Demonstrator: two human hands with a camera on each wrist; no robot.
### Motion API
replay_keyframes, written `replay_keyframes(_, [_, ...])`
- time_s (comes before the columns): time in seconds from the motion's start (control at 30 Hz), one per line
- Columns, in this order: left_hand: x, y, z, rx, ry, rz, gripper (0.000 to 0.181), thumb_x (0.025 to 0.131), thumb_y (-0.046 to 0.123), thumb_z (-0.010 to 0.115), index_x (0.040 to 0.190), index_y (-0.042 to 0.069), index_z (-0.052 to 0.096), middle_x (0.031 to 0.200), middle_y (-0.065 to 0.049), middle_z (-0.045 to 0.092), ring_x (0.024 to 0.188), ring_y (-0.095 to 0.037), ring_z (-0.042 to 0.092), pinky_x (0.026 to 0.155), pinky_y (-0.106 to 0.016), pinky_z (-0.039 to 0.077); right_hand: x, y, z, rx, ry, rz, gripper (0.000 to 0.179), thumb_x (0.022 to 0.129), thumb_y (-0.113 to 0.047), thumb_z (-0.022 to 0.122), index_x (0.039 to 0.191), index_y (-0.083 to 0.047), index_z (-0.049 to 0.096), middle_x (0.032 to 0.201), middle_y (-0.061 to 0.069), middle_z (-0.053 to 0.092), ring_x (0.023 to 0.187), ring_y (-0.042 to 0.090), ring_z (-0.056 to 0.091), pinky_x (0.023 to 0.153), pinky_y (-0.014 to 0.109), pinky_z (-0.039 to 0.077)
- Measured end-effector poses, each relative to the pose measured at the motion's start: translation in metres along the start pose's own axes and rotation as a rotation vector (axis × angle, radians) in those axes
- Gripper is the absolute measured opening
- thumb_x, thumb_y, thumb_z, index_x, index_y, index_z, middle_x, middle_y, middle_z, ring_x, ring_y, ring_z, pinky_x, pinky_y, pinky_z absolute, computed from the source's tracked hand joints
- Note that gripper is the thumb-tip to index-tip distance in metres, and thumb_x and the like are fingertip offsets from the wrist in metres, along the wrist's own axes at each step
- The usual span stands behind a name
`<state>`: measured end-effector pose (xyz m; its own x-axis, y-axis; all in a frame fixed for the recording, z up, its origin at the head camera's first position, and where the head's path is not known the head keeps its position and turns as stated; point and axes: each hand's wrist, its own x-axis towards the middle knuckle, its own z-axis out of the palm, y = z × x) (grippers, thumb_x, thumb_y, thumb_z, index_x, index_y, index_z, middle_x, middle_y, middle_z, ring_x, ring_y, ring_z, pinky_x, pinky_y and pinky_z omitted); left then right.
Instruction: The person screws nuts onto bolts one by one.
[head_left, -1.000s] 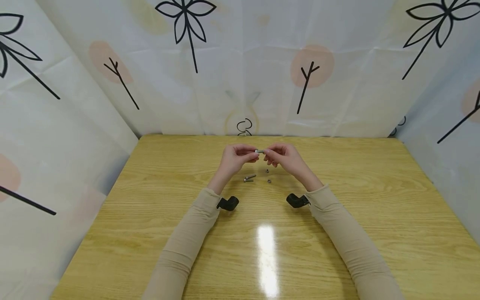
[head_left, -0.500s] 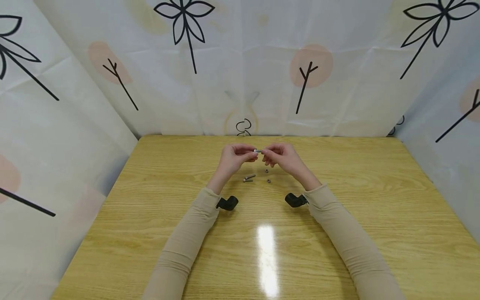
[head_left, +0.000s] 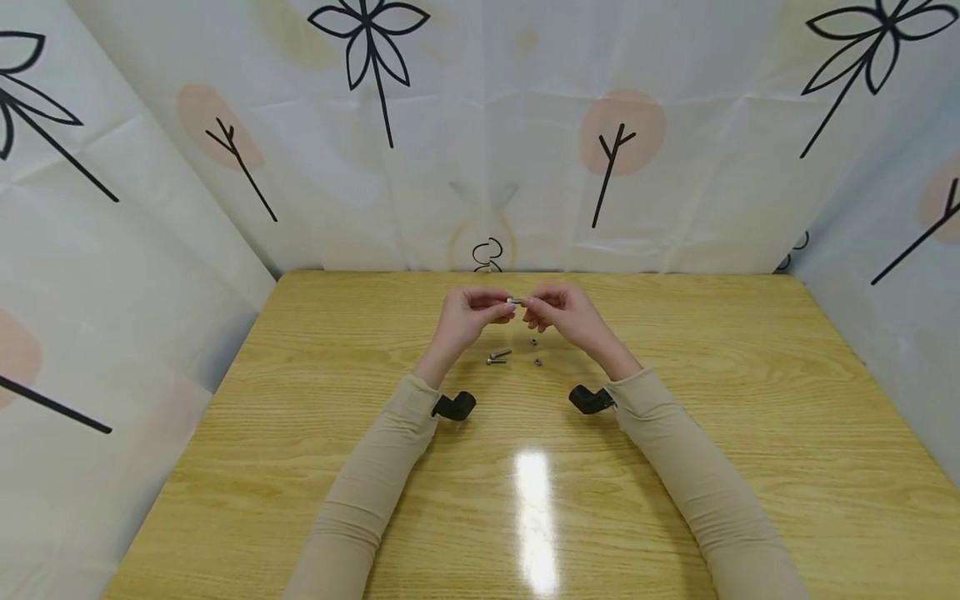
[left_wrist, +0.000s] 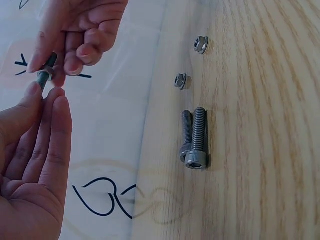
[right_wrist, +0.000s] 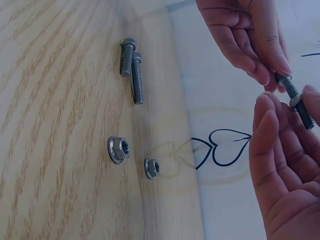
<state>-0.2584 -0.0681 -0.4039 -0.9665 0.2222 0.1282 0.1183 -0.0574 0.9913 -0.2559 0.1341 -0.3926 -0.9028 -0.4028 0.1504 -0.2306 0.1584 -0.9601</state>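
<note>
Above the back part of the table, my left hand (head_left: 465, 323) pinches a socket-head bolt (right_wrist: 289, 88) near its head between thumb and fingers. The bolt lies roughly level, its threaded end toward my right hand (head_left: 566, 317). A flange nut (right_wrist: 295, 101) sits around the threads partway along the shank, and my right thumb and index finger pinch it. In the left wrist view the same nut (left_wrist: 48, 70) is partly covered by the fingers. Below the hands, two more bolts (left_wrist: 199, 132) lie side by side on the table, with two loose flange nuts (right_wrist: 119, 149) near them.
The wooden table (head_left: 337, 417) runs back to a white patterned curtain (head_left: 480, 167), which also hangs at both sides. Black wrist camera mounts (head_left: 455, 407) stick inward from both beige sleeves (head_left: 360, 492). A bright light reflection lies on the table's front middle.
My right fingertips have come slightly closer to my left hand, so a little less of the bolt shows between them. The bolts and nuts on the table have stayed put.
</note>
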Motion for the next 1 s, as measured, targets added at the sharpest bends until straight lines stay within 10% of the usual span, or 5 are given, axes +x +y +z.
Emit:
replay_keyframes(0.23, [0.001,0.0012,-0.0013,0.002,0.01,0.012,0.02,0.084,0.004,0.073,0.101,-0.007,0.071,0.091,-0.016,0.071,0.078,-0.024,0.071,0.083,-0.05,0.056,-0.0014,0.0011,-0.0003,0.051,0.003,-0.021,0.035,0.095,-0.01,0.062,0.125,0.005,0.054,0.098,0.02,0.065,0.087,0.034,0.064,0.081,0.052,0.055])
replay_keyframes(1.0, [-0.0012,0.0069,-0.0031,-0.023,-0.005,0.027,0.023,0.084,0.005,0.074,0.103,-0.007,0.07,0.093,-0.016,0.071,0.08,-0.023,0.071,0.078,-0.04,0.06,0.0039,-0.0019,-0.0015,0.007,0.007,-0.018,0.024,0.094,-0.011,0.063,0.111,0.005,0.061,0.096,0.017,0.067,0.086,0.031,0.066,0.079,0.044,0.058])
